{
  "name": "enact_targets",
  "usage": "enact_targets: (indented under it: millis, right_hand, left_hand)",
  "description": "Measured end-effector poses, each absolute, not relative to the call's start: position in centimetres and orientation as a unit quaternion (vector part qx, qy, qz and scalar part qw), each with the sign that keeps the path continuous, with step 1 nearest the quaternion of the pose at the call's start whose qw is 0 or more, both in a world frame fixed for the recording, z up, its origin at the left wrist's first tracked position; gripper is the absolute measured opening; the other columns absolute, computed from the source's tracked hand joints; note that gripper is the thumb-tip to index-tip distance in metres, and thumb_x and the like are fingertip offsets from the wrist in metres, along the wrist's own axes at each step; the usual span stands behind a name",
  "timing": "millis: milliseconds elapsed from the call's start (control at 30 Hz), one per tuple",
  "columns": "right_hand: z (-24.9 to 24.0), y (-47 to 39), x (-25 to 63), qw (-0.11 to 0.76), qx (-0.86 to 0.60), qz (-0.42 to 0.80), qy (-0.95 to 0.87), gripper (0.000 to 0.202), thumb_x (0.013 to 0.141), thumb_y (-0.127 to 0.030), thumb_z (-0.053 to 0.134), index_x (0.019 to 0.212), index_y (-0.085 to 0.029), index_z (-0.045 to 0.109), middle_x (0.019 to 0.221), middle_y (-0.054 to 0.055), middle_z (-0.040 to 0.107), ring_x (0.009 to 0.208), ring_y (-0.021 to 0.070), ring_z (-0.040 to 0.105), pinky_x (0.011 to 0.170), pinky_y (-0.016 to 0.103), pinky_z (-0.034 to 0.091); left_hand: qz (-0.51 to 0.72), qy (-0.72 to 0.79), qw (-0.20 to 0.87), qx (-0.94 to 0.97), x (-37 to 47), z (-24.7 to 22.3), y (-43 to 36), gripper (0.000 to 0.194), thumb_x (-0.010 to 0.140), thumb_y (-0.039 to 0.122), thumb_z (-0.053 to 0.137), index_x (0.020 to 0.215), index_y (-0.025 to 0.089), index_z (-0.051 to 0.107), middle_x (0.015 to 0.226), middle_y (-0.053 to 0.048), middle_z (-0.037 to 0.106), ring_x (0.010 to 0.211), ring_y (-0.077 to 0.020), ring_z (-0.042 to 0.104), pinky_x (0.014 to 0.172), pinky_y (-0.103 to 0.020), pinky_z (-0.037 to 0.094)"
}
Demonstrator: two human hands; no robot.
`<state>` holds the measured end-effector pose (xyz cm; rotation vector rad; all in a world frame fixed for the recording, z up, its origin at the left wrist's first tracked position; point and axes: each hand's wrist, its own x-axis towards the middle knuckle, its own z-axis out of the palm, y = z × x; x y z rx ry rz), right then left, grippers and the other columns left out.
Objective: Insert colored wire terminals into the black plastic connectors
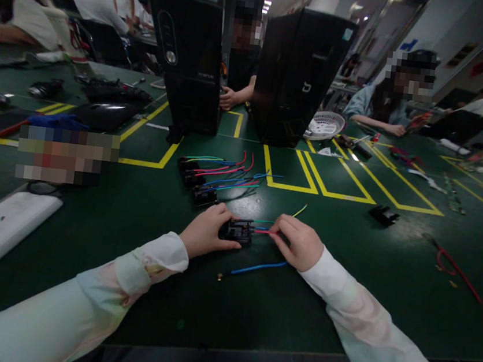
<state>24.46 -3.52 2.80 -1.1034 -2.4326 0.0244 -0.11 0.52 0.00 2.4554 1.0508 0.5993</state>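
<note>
Green work surface [277, 324], marked with yellow tape [141, 163], as shown in the head view; on it, the following.

Item, in hand: one black housing [238, 233], at the near middle of the table, between the two hands; its open side shows internal ridges; green, blue and red wires [263, 231] lead from its right side. The left hand [206, 234] grips it, thumb along the near edge, fingers bent over the far side; the right hand [298, 242] has thumb and forefinger pinched together on the wires, just beside the housing; a yellow-green wire end [300, 210] juts out beyond the knuckles.

Item, a cluster: black housings [205, 196], three or so, lying close together beyond the left hand; red, blue and green leads [225, 173] trail from them to the right; to judge by these, wired units.

Item, loose: one blue wire [258, 267] with a metal tip [219, 277], nearer the person than the held piece; its other end reaches the right hand, contact unclear; its tip sits in no housing.

Item, apart at the right: one small black part [383, 215], no wires discernible; one red wire [460, 275].

State of progress, as judged: the cluster appears wired; the held housing at least partly so; whether every wire is fully seated, cannot tell.
</note>
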Motion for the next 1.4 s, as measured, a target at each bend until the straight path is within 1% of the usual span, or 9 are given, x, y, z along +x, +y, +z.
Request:
enact_targets:
  millis: [200, 300, 467, 600, 733, 1000, 1133, 1267, 1400]
  right_hand:
    - [2.08, -3.44, 24.62, 0.269, -0.4, 0.058, -0.874, 0.008, 0.087, -0.019, 0.042, 0.081, -0.019, 0.048, 0.08, 0.005, 0.053, 0.076, 0.0144, 0.053, 0.066, 0.025, 0.042]
    - [2.12, -3.42, 24.61, 0.253, -0.402, 0.07, -0.878, 0.008, 0.086, -0.018, 0.042, 0.08, -0.019, 0.048, 0.08, 0.004, 0.053, 0.074, 0.0138, 0.053, 0.065, 0.024, 0.043]
    - [2.28, -3.44, 24.61, 0.268, -0.401, 0.061, -0.874, 0.008, 0.087, -0.019, 0.042, 0.082, -0.018, 0.049, 0.082, 0.005, 0.053, 0.077, 0.0143, 0.053, 0.067, 0.025, 0.043]
    - [2.29, -3.42, 24.71, 0.249, -0.397, 0.071, -0.881, 0.009, 0.086, -0.019, 0.043, 0.079, -0.018, 0.049, 0.08, 0.004, 0.053, 0.074, 0.0137, 0.053, 0.066, 0.024, 0.044]
    - [2.31, -3.4, 24.7, 0.28, -0.388, 0.067, -0.876, 0.009, 0.087, -0.019, 0.042, 0.082, -0.018, 0.05, 0.081, 0.005, 0.053, 0.076, 0.0146, 0.053, 0.067, 0.025, 0.044]
    - [1.99, -3.32, 24.58, 0.305, -0.379, 0.079, -0.87, 0.008, 0.086, -0.018, 0.044, 0.08, -0.019, 0.049, 0.079, 0.005, 0.052, 0.075, 0.0152, 0.053, 0.067, 0.026, 0.043]
    - [1.74, -3.16, 24.65, 0.282, -0.38, 0.092, -0.876, 0.009, 0.086, -0.017, 0.043, 0.078, -0.018, 0.048, 0.078, 0.005, 0.051, 0.073, 0.0148, 0.051, 0.066, 0.026, 0.043]
    - [1.88, -3.09, 24.66, 0.294, -0.37, 0.082, -0.877, 0.011, 0.088, -0.018, 0.041, 0.079, -0.018, 0.047, 0.077, 0.005, 0.051, 0.074, 0.0146, 0.051, 0.066, 0.026, 0.043]
    - [2.11, -3.05, 24.7, 0.263, -0.365, 0.077, -0.89, 0.013, 0.089, -0.018, 0.039, 0.08, -0.018, 0.048, 0.075, 0.004, 0.052, 0.07, 0.0131, 0.051, 0.064, 0.024, 0.043]
  left_hand:
    - [0.212, 0.376, 0.199, 0.88, -0.18, -0.19, 0.64, 0.054, 0.067, 0.055, 0.064, 0.107, 0.019, 0.056, 0.095, -0.005, 0.049, 0.09, -0.0228, 0.05, 0.079, -0.037, 0.044]
    - [0.208, 0.376, 0.201, 0.88, -0.22, -0.18, 0.63, 0.054, 0.067, 0.055, 0.064, 0.108, 0.019, 0.056, 0.095, -0.006, 0.049, 0.091, -0.0229, 0.051, 0.079, -0.037, 0.045]
    - [0.202, 0.382, 0.205, 0.878, -0.19, 0.08, 0.54, 0.054, 0.067, 0.053, 0.065, 0.108, 0.019, 0.056, 0.095, -0.006, 0.049, 0.09, -0.0231, 0.051, 0.079, -0.038, 0.045]
    - [0.192, 0.382, 0.207, 0.88, -0.12, 0.14, 0.58, 0.055, 0.067, 0.054, 0.064, 0.109, 0.019, 0.056, 0.096, -0.006, 0.049, 0.091, -0.023, 0.051, 0.079, -0.037, 0.045]
    - [0.187, 0.386, 0.205, 0.88, -0.07, 0.11, 0.64, 0.056, 0.068, 0.055, 0.064, 0.109, 0.018, 0.055, 0.096, -0.006, 0.049, 0.091, -0.0231, 0.051, 0.079, -0.037, 0.044]
    - [0.181, 0.386, 0.203, 0.881, -0.13, 0.21, 0.55, 0.056, 0.068, 0.055, 0.063, 0.11, 0.019, 0.055, 0.096, -0.005, 0.048, 0.091, -0.0226, 0.05, 0.08, -0.037, 0.044]
    - [0.18, 0.385, 0.202, 0.883, -0.16, 0.18, 0.56, 0.056, 0.068, 0.055, 0.063, 0.11, 0.019, 0.055, 0.096, -0.005, 0.048, 0.09, -0.0225, 0.05, 0.08, -0.036, 0.044]
    - [0.178, 0.388, 0.2, 0.882, -0.13, 0.09, 0.58, 0.057, 0.068, 0.056, 0.062, 0.11, 0.019, 0.055, 0.097, -0.006, 0.048, 0.091, -0.0231, 0.05, 0.08, -0.037, 0.044]
    - [0.182, 0.388, 0.202, 0.881, -0.1, 0.08, 0.59, 0.056, 0.068, 0.057, 0.062, 0.11, 0.02, 0.055, 0.097, -0.005, 0.048, 0.091, -0.0229, 0.051, 0.08, -0.037, 0.044]
